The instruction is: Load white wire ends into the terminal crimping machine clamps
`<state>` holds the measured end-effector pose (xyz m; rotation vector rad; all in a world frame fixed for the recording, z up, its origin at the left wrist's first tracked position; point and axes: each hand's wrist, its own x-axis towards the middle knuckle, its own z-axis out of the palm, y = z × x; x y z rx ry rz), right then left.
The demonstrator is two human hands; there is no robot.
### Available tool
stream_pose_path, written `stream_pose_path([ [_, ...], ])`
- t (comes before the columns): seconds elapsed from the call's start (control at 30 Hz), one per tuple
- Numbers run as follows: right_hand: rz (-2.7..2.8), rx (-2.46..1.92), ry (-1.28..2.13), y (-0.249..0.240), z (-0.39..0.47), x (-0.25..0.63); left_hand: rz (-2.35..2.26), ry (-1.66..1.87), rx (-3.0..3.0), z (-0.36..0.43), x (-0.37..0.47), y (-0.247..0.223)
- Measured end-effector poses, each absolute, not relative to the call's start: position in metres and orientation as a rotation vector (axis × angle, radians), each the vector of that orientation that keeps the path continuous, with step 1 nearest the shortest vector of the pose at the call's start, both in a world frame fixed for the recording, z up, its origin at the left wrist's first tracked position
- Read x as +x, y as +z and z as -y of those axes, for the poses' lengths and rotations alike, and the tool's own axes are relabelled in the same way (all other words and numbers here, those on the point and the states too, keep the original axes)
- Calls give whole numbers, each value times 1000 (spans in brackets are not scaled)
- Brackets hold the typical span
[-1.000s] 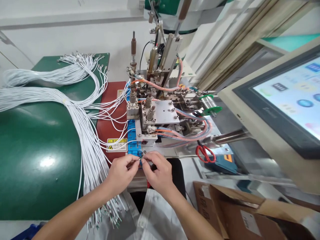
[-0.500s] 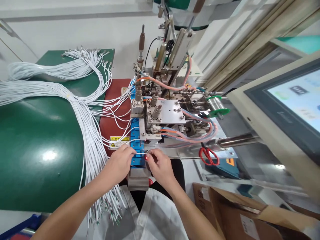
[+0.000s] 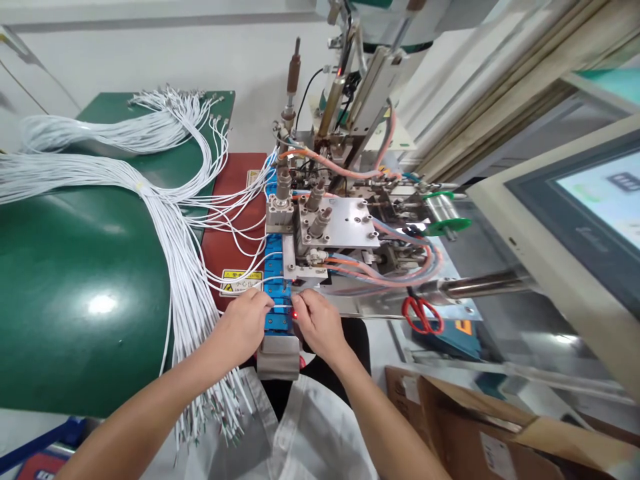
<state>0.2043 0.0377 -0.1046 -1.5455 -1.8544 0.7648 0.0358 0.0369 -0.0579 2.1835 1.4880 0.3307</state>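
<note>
Here we are at the blue fixture strip, and both hands are on one white cable! The left hand has thumb and forefinger pinched on it; the right hand is closed with its fingertips together at the other end. Between them a short stretch runs straight across the blue blocks, and a red light glows by the right thumb.

Look just past the left hand: a warning label on the red plate, yellow strip on top, black triangle below it, and the characters 小心伤 beside that, the last part cut off by the hand. The strip itself seems to read 警告, though it is small and soft from here.

Over to the right, the touchscreen has a maker's name on its dark frame, too blurred to make out. Below, the cardboard box wears a white label, its print too fine to read.

Red-handled scissors sit at the machine's edge, a green-flanged spool beyond them. And on the left, a great bundle of white cables sweeps across the green table!
</note>
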Motion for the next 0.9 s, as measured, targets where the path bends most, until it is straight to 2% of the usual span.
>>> stream_pose_path([
  [0.1, 1744, -1593, 735, -113, -35, 196, -1501, 322, 2210, -36, 36, -60],
  [0.33, 1539, -1607, 948, -120, -30, 194, -1551, 234, 2420, -32, 40, -48],
  [0.53, 1267, -1558, 1054, -119, -31, 207, -1449, 390, 2370, -32, 32, -53],
  [0.7, 1101, -1598, 1040, -119, -25, 227, -1486, 466, 2311, -32, 29, -54],
  [0.9, 1149, -1642, 1019, -128, -15, 258, -1329, 338, 2404, -22, 14, -43],
])
